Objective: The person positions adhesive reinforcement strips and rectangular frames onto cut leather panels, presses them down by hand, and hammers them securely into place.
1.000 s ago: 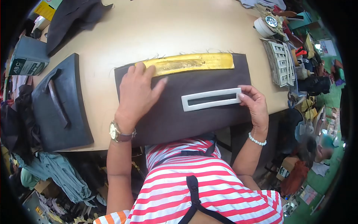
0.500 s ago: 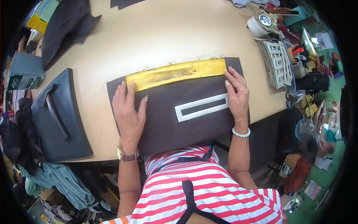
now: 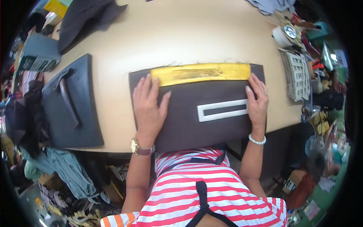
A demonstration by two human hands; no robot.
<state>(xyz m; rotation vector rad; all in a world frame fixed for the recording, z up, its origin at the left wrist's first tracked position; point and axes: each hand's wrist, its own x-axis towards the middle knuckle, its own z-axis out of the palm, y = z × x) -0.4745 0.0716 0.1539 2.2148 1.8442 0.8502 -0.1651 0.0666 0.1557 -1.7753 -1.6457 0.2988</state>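
Note:
A dark brown sheet (image 3: 185,128) lies on the table in front of me, its near edge against my striped top. Along its far edge runs a yellow strip (image 3: 204,74) with a dark smudge in the middle. My left hand (image 3: 148,108) rests flat on the sheet, fingers spread, fingertips at the strip's left end. At the right end, my right hand (image 3: 258,104) lies with fingers stretched out, touching the strip's corner and the sheet. A white rectangular frame (image 3: 222,118) with a long slot sits on the sheet; its right end reaches my right hand. Neither hand grasps anything.
To the left lies a black curved board (image 3: 81,113) with a dark curved tool (image 3: 69,100) on it. Dark cloth (image 3: 85,22) and a grey can (image 3: 39,51) are farther back. A stack of slotted templates (image 3: 297,75) and a white round dial device (image 3: 285,35) stand at right.
My view has shifted and turned a little, so the table and its things appear farther right. Both hands stay at nearly the same spots on the sheet and the yellow strip.

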